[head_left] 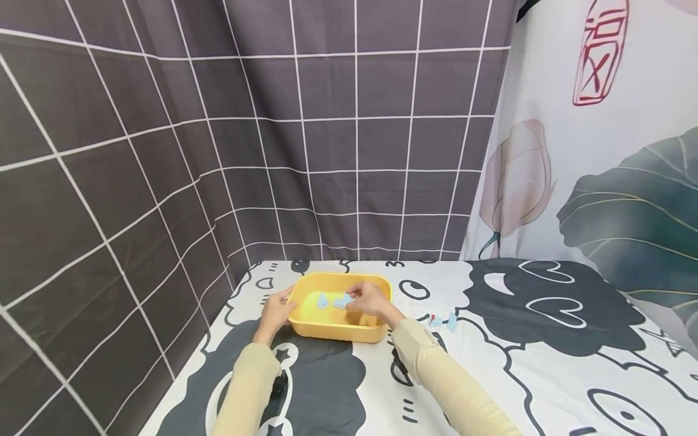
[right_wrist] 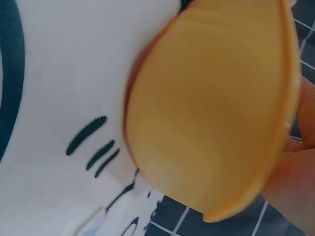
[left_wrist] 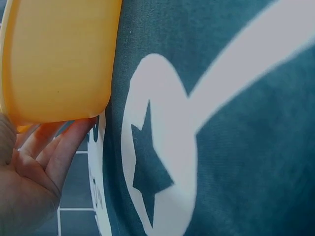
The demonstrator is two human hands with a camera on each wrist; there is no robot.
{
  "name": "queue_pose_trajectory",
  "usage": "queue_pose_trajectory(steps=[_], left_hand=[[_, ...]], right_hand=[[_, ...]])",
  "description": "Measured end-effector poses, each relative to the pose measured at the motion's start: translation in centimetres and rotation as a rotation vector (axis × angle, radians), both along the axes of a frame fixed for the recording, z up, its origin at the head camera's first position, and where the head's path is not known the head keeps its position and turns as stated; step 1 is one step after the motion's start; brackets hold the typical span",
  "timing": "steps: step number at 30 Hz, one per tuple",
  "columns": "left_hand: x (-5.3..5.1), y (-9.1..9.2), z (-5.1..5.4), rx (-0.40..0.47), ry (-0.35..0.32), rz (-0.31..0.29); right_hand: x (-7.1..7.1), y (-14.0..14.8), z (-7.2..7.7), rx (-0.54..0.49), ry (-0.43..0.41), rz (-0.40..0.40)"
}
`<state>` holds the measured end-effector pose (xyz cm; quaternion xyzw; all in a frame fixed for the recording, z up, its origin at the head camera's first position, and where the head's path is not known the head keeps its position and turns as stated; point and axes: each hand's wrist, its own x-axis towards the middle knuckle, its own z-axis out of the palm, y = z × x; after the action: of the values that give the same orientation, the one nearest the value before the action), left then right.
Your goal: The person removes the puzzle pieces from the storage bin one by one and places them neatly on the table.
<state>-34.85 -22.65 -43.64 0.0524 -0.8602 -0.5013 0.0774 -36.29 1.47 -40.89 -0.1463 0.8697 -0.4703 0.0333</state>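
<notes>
A yellow plastic basin (head_left: 327,331) stands on the patterned cloth. My left hand (head_left: 274,315) grips its left end; in the left wrist view that hand's fingers (left_wrist: 64,147) curl against the underside of the basin (left_wrist: 59,64). My right hand (head_left: 369,300) reaches over the right side, its fingers bent down inside. Small light blue pieces lie in the basin: one piece (head_left: 322,301) on its own and more blue (head_left: 342,301) right at the right fingertips. Whether those fingertips pinch a piece cannot be made out. The basin wall (right_wrist: 206,108) hides the right fingers in the right wrist view.
Right of the basin, small light blue pieces (head_left: 451,321) lie on the cloth, one beside a bit of red. Black-and-white cartoon cloth (head_left: 436,387) covers the table. A dark grid curtain (head_left: 327,145) hangs behind and at the left, a flowered white curtain (head_left: 537,151) at the right.
</notes>
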Motion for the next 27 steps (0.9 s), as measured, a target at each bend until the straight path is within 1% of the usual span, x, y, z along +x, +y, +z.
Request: queue_pose_trajectory(steps=[3, 6, 12, 18, 21, 24, 27], left_hand=[[0.0, -0.2, -0.1, -0.001, -0.001, -0.002], [0.0, -0.4, -0.2, -0.010, 0.004, -0.004], [0.0, -0.5, -0.2, -0.020, 0.016, -0.001], [0.0, -0.4, 0.0, -0.029, 0.012, -0.001], [0.1, -0.3, 0.1, -0.027, 0.010, -0.005], [0.1, -0.2, 0.1, -0.022, 0.012, -0.016], [0.2, -0.3, 0.1, -0.024, 0.017, -0.014]], right_hand=[[0.5, 0.4, 0.7, -0.054, 0.005, 0.013], [0.8, 1.1, 1.2, -0.079, 0.022, 0.019], [1.3, 2.3, 1.6, -0.027, 0.057, 0.018], [1.6, 4.0, 2.3, -0.048, 0.079, 0.004], [1.8, 4.9, 2.7, -0.051, 0.080, -0.015], [2.0, 5.9, 2.8, -0.046, 0.086, -0.031], [2.2, 7.0, 2.6, -0.044, 0.091, -0.049]])
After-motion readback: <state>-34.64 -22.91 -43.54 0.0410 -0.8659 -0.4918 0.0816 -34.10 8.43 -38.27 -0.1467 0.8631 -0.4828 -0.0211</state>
